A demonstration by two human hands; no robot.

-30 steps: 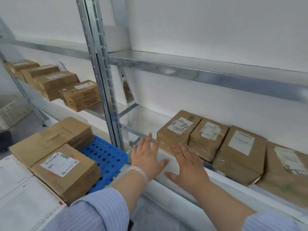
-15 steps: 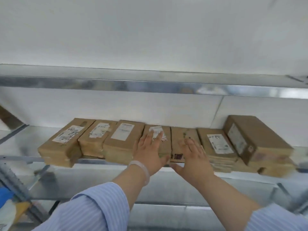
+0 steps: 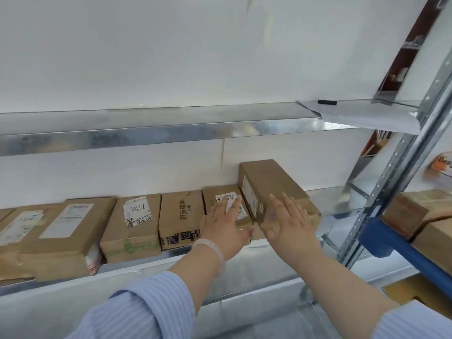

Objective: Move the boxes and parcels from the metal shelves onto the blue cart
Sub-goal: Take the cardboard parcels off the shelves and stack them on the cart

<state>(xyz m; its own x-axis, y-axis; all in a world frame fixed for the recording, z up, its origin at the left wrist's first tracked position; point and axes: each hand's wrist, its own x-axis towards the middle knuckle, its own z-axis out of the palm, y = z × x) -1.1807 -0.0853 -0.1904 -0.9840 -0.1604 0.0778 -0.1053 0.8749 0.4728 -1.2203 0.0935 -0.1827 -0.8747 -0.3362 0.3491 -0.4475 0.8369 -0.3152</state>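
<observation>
**Boxes in a row on the shelf**

A row of boxes (image 3: pixel 137 223) lies side by side on the shelf (image 3: pixel 137 266). At its right end, a top box (image 3: pixel 269 184) sits on another. The left hand (image 3: pixel 223 225) and right hand (image 3: pixel 287 223) are just before that end. A post (image 3: pixel 391 172) stands further right.

Left grip (image 3: pixel 223 226) and right grip (image 3: pixel 286 223) reach forward side by side, both spread flat.

Two hands (image 3: pixel 223 228) (image 3: pixel 288 225), at least seven boxes (image 3: pixel 22 231) (image 3: pixel 66 231) (image 3: pixel 137 231) (image 3: pixel 181 216) (image 3: pixel 215 195) (image 3: pixel 269 182) (image 3: pixel 313 214)

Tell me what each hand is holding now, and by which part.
Nothing is gripped yet. The open left hand reaches over the white-labelled brown cardboard box, the open right hand at the upper brown cardboard box stacked beside it.
</observation>
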